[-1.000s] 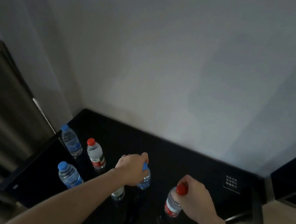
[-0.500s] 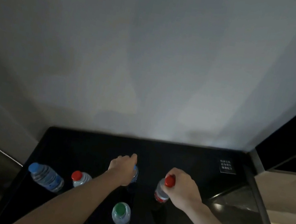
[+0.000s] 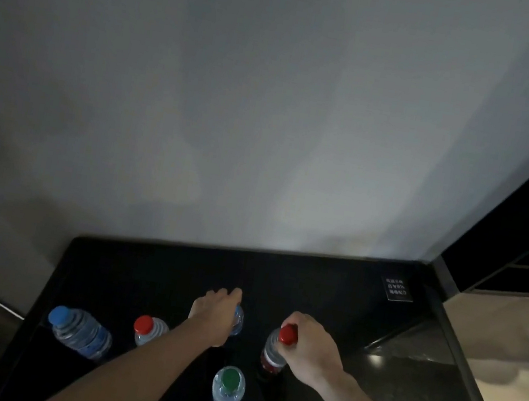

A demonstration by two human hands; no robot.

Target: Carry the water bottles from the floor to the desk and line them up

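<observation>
The left hand (image 3: 217, 310) grips a clear plastic bottle (image 3: 237, 321) on the glossy black desk (image 3: 327, 300) — its cap is hidden under the fingers. The right hand (image 3: 308, 349) pinches the neck of a red-capped clear bottle (image 3: 275, 349) standing there. Near them stand a green-capped bottle (image 3: 228, 388), another red-capped bottle (image 3: 149, 330) partly behind the forearm, and a blue-capped bottle (image 3: 79, 332).

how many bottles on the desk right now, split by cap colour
Red cap: 2, one free, one in the right hand at
Blue cap: 1
Green cap: 1
Cap hidden under the left hand: 1
Total: 5
</observation>
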